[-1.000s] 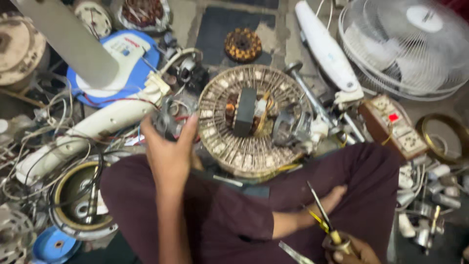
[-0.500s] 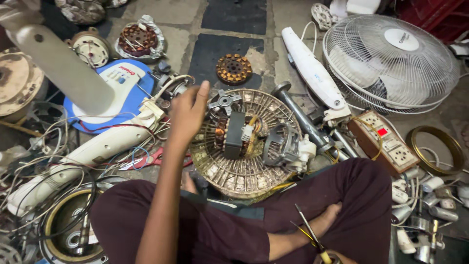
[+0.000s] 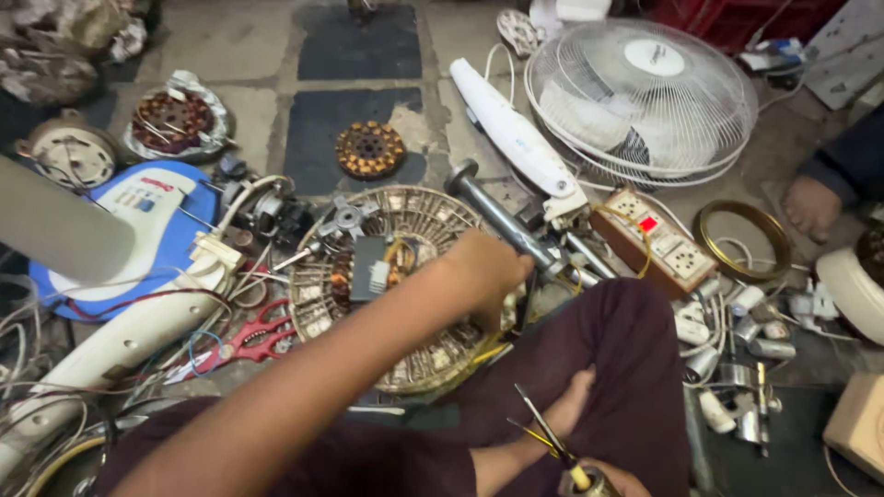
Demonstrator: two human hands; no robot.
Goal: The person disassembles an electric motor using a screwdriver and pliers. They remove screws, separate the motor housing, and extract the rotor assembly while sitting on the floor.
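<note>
Your left hand on the fan motor, your right hand gripping a tool.

From the head camera, your left hand (image 3: 488, 271) reaches across your lap and rests curled on the right side of the round fan motor (image 3: 396, 285) that lies flat on the floor in front of your knees; the fingers fold down over its edge, but how tightly they grip you cannot tell from here. Your right hand (image 3: 603, 480) sits low at the bottom edge, closed around the yellow handle of a thin pointed tool (image 3: 545, 433), its tip slanting up to the left over your leg. Just right of the motor lie a grey metal rod (image 3: 502, 221) and a brown switchboard (image 3: 658, 241); red pliers (image 3: 253, 336) lie to its left.
</note>
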